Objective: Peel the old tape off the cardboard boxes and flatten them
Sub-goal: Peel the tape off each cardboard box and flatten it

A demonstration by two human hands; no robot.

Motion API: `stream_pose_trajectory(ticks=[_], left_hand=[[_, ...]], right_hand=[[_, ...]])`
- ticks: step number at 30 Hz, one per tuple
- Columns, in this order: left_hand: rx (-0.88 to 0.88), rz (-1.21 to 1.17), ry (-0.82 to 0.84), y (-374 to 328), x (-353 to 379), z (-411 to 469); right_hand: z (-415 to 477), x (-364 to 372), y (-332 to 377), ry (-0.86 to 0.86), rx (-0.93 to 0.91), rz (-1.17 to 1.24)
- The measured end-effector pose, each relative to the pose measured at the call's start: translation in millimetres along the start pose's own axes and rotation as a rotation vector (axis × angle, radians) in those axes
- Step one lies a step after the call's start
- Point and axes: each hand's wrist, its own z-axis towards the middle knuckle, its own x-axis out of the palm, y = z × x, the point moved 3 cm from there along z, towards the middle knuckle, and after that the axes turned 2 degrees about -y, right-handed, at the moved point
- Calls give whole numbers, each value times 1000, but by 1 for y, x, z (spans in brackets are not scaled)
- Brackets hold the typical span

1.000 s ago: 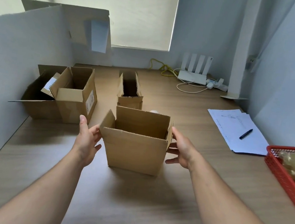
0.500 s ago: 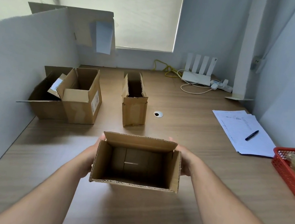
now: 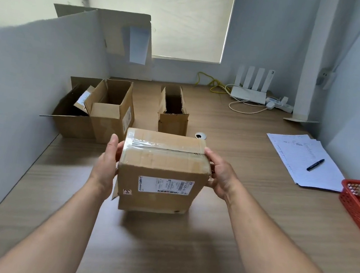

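Standing along the left partition, three open boxes (image 3: 111, 114) wait on the desk (image 3: 159, 258). Right of them, the left hand (image 3: 107, 163) clasps one side of the small box (image 3: 158, 192), held at the desk's middle with its closed face up. Clear tape (image 3: 162, 147) runs across that seam. The right hand (image 3: 220, 175) clasps the opposite side, thumb by the tape's end. Likely light, stiff, yet crushable. The tape looks slick, so its right-hand end seems the spot to pick at.
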Motion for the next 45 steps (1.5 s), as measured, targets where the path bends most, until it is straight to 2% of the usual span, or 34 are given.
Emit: stream_pose_trajectory(ticks=[3, 7, 9, 14, 17, 20, 22, 24, 26, 31, 38, 45], left_hand=[[119, 98, -34, -12, -8, -4], [428, 480, -74, -45, -10, -17], [504, 649, -61, -57, -4, -24], [476, 1151, -19, -45, 14, -25], [456, 1270, 44, -19, 17, -31], [513, 1420, 112, 1, 28, -37], [552, 1523, 95, 7, 35, -40], [577, 1537, 76, 6, 38, -40], [597, 1496, 106, 4, 39, -38], [586, 1455, 201, 8, 47, -29], [633, 1462, 149, 8, 45, -34], [631, 1461, 129, 10, 44, -32]], right_hand=[[-7, 8, -4, 4, 13, 46], [-13, 19, -26, -4, 97, 134], [-16, 26, -42, 12, 150, 122], [-20, 38, -87, 33, 307, -66], [-21, 31, -114, 22, 408, -156], [-21, 22, -129, 42, 508, -223], [-19, 16, -129, 10, 523, -333], [-13, 9, -118, -63, 429, -368], [-6, 6, -99, -96, 254, -309], [-6, 19, -38, 66, -20, -130], [-4, 42, -10, 357, -65, -112], [8, 38, -7, 391, -80, -59]])
